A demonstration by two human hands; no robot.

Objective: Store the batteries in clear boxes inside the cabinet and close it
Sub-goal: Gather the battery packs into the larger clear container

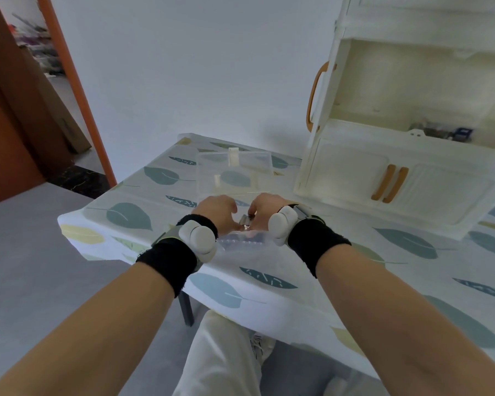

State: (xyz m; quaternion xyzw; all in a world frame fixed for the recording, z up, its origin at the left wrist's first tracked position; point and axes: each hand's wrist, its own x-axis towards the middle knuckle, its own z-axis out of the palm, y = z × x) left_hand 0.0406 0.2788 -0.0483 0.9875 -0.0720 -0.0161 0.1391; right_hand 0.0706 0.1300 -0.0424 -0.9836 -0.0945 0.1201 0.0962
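Both hands meet over a clear plastic bag [242, 241]; right hand [265, 210] pinches a small metallic battery [245, 221], left hand [219, 211] curled beside it, grip unclear

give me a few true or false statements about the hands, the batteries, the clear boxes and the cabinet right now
1. Both hands, left hand and right hand, meet over the near clear box. True.
2. The cabinet has its upper compartment shut. False: the upper compartment stands open, and small items lie on its shelf.
3. A metallic battery sits between the fingers of the two hands. True.
4. The far clear box is already inside the cabinet. False: it lies open on the table, beyond the hands.
5. The cabinet's lower doors with two orange handles are open. False: they are closed.
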